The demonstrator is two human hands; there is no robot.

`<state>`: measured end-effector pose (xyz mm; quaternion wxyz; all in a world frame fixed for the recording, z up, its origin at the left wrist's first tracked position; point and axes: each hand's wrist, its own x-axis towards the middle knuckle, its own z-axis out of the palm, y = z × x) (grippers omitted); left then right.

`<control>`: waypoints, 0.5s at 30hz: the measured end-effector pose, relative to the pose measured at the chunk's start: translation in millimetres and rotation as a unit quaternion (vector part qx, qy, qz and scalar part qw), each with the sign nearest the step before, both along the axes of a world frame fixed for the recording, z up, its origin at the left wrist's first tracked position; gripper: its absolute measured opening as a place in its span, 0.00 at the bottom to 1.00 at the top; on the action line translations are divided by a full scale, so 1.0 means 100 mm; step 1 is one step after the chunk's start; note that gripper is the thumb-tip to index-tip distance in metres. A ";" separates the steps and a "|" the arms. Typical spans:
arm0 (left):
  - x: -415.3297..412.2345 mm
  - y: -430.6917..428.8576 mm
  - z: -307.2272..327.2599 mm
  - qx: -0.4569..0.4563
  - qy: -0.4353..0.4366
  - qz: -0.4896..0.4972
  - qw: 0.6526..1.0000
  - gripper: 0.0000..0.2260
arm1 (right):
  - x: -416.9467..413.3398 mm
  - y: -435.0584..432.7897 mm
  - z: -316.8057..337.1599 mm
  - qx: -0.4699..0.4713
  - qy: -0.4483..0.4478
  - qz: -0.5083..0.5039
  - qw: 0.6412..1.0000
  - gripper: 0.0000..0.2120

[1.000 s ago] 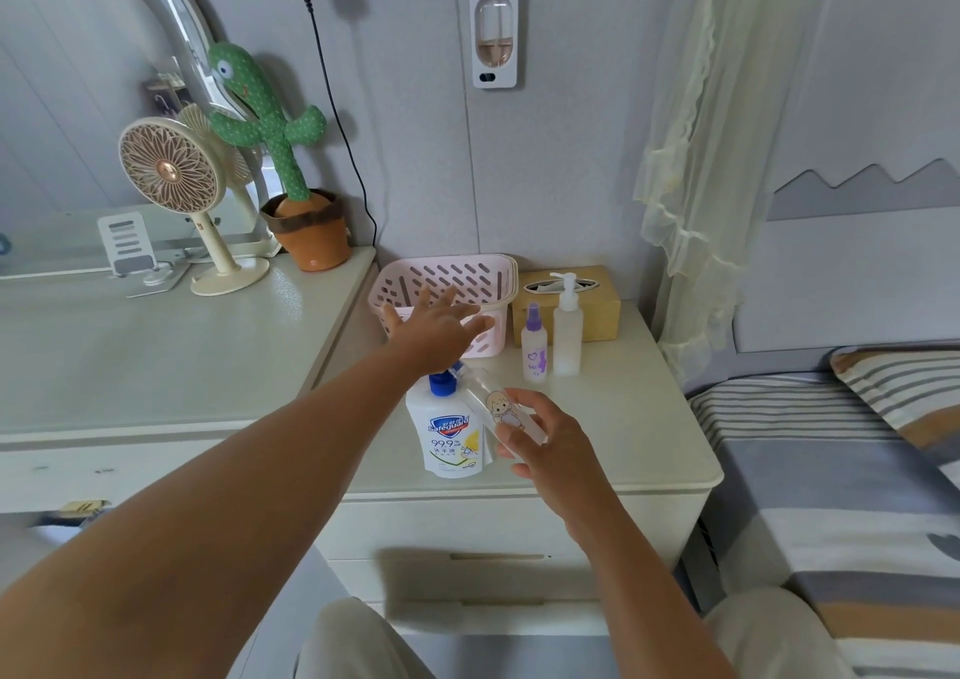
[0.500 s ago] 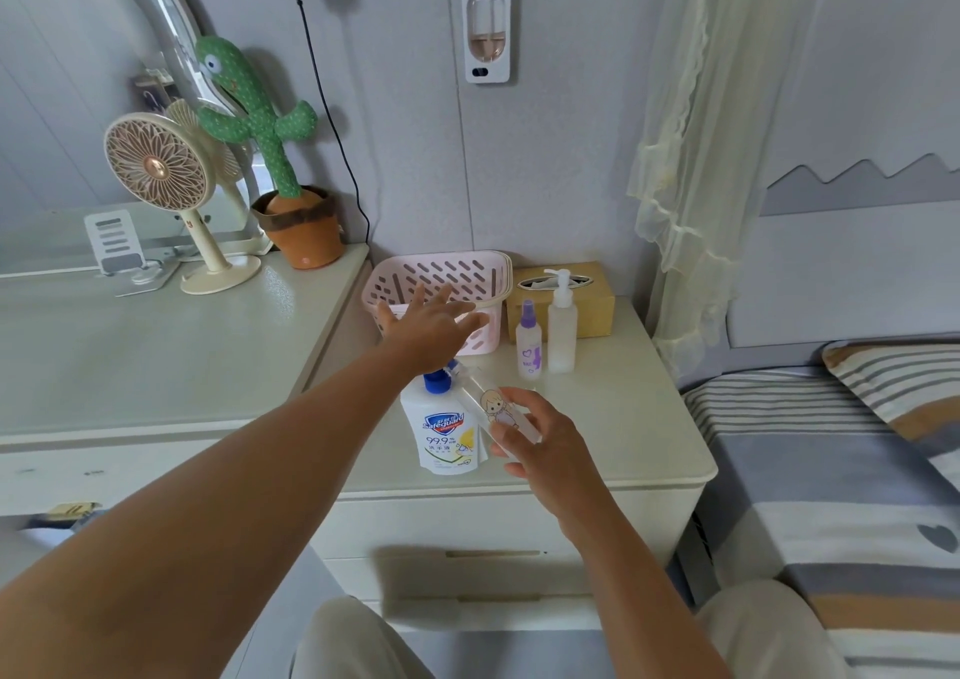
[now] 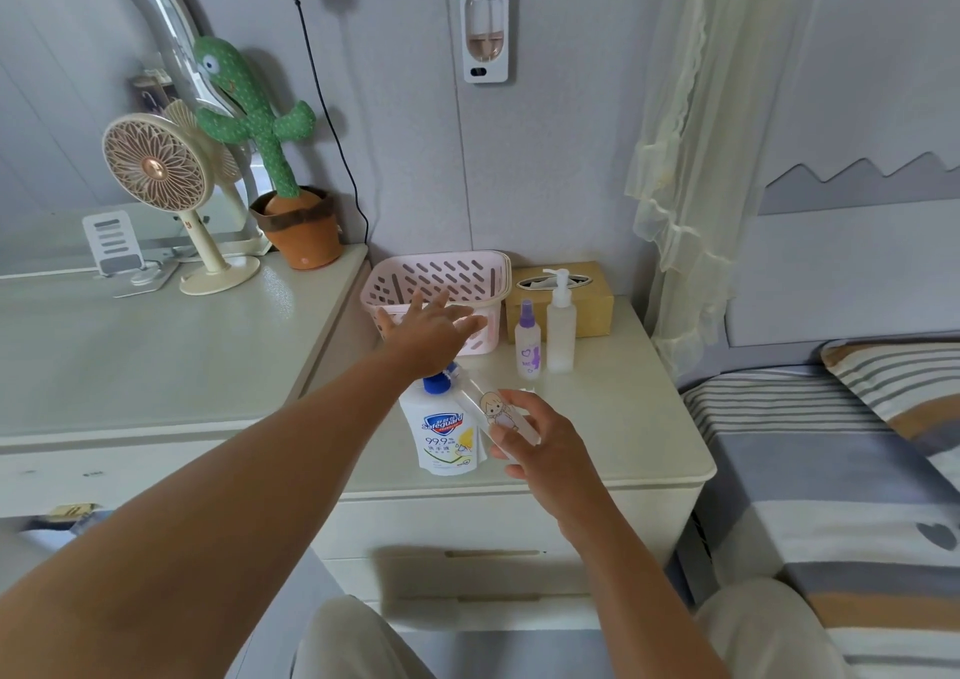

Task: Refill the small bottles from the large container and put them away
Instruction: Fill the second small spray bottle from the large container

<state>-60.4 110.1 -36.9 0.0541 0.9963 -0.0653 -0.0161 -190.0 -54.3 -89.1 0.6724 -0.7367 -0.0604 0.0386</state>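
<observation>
- the left hand (image 3: pixel 426 333) reaches forward with its fingers straight and spread, holding nothing. it lies over the front rim of the pink basket (image 3: pixel 441 276); whether it touches the rim cannot be told.
- the right hand (image 3: pixel 543 444) grasps a small clear bottle (image 3: pixel 498 411) with a cartoon-child sticker, fingers and thumb curled round its lower part.
- that bottle is lifted off the top and tilted, with its upper end pointing up and left, just beside the blue cap of the safeguard hand-wash container (image 3: pixel 441 434).
- the container stands upright near the front edge of the cream nightstand (image 3: pixel 623 418), just left of the right hand and in front of the basket.
- a purple-capped spray bottle (image 3: pixel 527 343) and a taller white pump bottle (image 3: pixel 561 325) stand upright side by side just right of the basket, close together.
- behind them sits a wooden tissue box (image 3: pixel 595 299) against the wall.
- the slotted basket stands at the back left of the nightstand, beside the tissue box; what is in it cannot be seen.
- on the lower dresser to the left are a plush cactus in a pot (image 3: pixel 260 122), a small desk fan (image 3: pixel 156 169) and a phone stand (image 3: pixel 111 242).
- a striped bed (image 3: pixel 831 470) lies to the right.
</observation>
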 end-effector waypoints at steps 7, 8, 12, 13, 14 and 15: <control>0.02 -0.02 0.02 -0.020 -0.004 0.013 1.000 0.24 | 0.00 -0.01 0.01 -0.005 -0.007 0.001 1.000 0.14; 0.01 -0.02 0.02 -0.020 -0.007 0.013 1.000 0.23 | -0.01 -0.01 0.01 -0.004 -0.005 0.000 1.000 0.14; -0.03 -0.01 -0.04 0.004 0.000 0.003 1.000 0.20 | -0.01 0.01 -0.01 -0.005 0.009 -0.004 1.000 0.15; -0.04 0.00 -0.04 0.002 0.001 0.007 1.000 0.21 | -0.01 0.02 -0.01 -0.004 0.014 -0.003 1.000 0.15; -0.03 -0.01 -0.04 -0.003 0.000 0.012 1.000 0.21 | -0.01 0.02 -0.01 -0.004 0.016 -0.003 1.000 0.16; -0.02 -0.01 -0.04 -0.010 -0.002 0.017 1.000 0.22 | -0.01 0.03 -0.01 -0.005 0.016 -0.003 1.000 0.16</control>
